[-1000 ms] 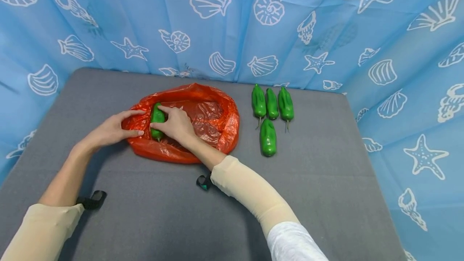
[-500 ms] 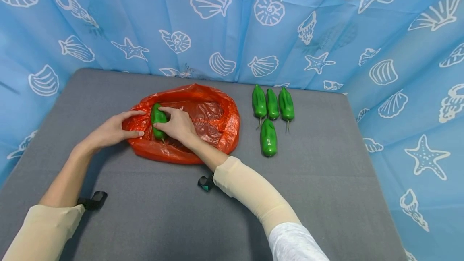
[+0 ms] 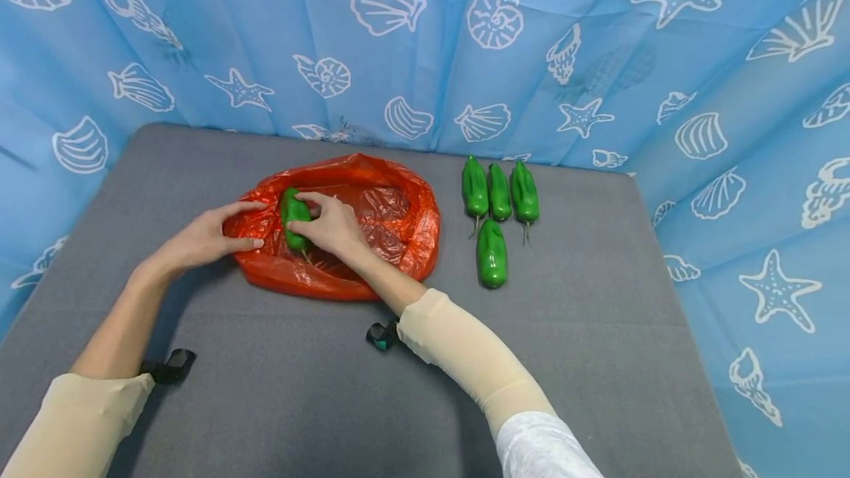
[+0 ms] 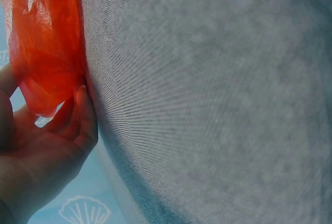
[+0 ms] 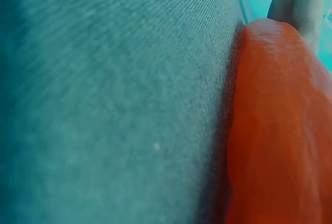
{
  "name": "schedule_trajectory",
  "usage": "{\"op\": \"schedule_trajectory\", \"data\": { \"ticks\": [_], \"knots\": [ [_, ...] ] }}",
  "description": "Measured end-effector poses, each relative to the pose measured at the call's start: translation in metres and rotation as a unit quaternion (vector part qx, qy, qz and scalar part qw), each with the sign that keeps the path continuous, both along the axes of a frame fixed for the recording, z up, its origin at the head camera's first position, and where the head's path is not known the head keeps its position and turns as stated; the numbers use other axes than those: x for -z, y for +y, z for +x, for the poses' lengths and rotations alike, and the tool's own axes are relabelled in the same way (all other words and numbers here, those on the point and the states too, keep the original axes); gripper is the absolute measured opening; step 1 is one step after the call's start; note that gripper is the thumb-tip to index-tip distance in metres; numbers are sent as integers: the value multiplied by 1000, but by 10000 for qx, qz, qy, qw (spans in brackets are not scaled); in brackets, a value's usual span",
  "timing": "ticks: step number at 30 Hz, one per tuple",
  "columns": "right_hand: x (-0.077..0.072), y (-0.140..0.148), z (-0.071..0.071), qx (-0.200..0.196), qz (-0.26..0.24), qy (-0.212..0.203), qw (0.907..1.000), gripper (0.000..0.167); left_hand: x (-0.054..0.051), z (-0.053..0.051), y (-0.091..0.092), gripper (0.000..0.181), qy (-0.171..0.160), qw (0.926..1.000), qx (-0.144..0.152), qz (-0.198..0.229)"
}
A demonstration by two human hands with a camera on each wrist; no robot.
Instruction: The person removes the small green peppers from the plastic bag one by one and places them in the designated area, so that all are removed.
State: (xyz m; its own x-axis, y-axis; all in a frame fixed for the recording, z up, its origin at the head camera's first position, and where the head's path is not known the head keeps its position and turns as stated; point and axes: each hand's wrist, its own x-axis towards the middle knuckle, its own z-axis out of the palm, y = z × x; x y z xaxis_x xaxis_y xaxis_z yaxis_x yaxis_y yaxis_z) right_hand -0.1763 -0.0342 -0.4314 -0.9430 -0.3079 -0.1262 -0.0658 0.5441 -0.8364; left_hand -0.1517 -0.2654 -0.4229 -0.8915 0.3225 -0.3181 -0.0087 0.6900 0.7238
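A red plastic bag (image 3: 423, 223) lies on the grey table with its mouth spread open and its rim standing up all round. My right hand (image 3: 334, 226) reaches over the rim and pinches a green pepper (image 3: 292, 212) between thumb and fingers, inside the bag near its left end. The pepper's stem points toward me. At the bag's left end my left hand (image 3: 202, 240) holds the rim, thumb and fingers spread on either side. The left wrist view has those fingers (image 4: 83, 115) curled at the red plastic. From the right wrist, only the bag's outer wall (image 5: 275, 130) shows; the pepper is hidden.
Several more green peppers lie to the right of the bag: a row at the back (image 3: 474, 186) and a single pepper (image 3: 492, 257) in front of it. A blue shell-print curtain (image 3: 412, 65) hangs behind and beside the grey table (image 3: 598, 301).
My right hand has shifted slightly to the right with the pepper, whose stem end has turned a little rightward. My left hand stays at the bag's left end.
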Motion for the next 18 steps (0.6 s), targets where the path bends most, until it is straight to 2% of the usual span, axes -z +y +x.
{"op": "schedule_trajectory", "data": {
  "ticks": [7,18],
  "knots": [
    [-2,7,-2,186,-250,-128,9994,51,-1,-2,1,75,-77,9999,9,-78],
    [-12,21,2,52,-427,-20,9991,52,-1,-1,0,76,51,9999,99,-96]
  ]
}}
